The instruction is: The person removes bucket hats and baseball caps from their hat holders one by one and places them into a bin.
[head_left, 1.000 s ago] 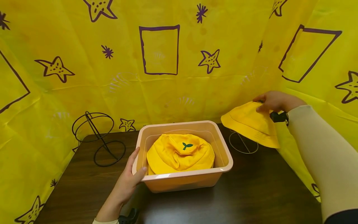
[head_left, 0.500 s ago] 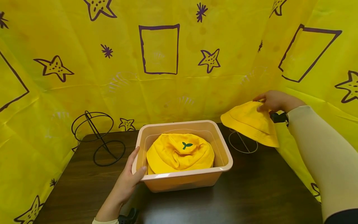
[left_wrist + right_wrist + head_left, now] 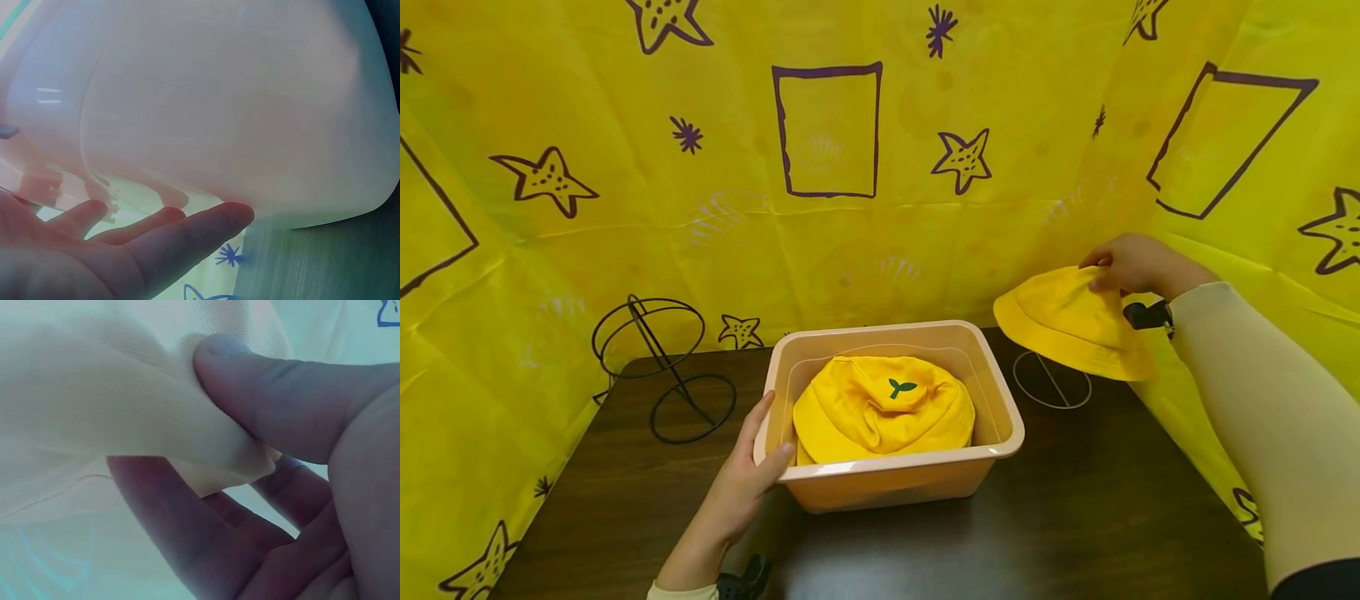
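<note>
At the right, my right hand pinches the crown of a yellow bucket hat, brim down, over a thin wire stand whose upper part the hat hides. The right wrist view shows the thumb and fingers on either side of the hat's cloth. My left hand grips the left front corner of a pale peach plastic basin, thumb at its rim. Its fingers lie along the basin's outer wall in the left wrist view. Inside the basin rests another yellow hat, its crown dented, with a green sprout emblem.
A black wire hat stand stands bare at the left rear of the dark wooden table. Yellow cloth with purple stars and frames hangs behind the table and along both sides.
The right hand has risen slightly, lifting the pinched hat and shifting it a little to the right. The left hand and the basin stay in place.
</note>
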Tool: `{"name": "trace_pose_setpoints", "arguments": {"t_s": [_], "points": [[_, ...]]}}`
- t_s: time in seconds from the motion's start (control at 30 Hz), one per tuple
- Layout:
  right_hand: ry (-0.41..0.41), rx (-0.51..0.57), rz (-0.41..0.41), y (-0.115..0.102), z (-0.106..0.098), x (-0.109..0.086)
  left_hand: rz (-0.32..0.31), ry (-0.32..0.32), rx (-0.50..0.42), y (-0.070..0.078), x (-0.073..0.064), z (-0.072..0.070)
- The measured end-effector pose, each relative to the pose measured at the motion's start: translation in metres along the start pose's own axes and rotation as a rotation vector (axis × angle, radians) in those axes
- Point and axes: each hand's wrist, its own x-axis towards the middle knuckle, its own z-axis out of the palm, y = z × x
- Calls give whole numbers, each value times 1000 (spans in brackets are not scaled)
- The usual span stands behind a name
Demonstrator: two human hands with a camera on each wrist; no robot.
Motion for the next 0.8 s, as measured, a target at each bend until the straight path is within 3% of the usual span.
{"name": "trace_pose_setpoints", "arguments": {"t_s": [0.43, 0.8], "points": [[123, -21, 54, 3, -13, -9, -4, 8, -17, -1, 0, 1], [212, 280, 163, 27, -15, -22, 0, 16, 9, -1, 0, 1]]}}
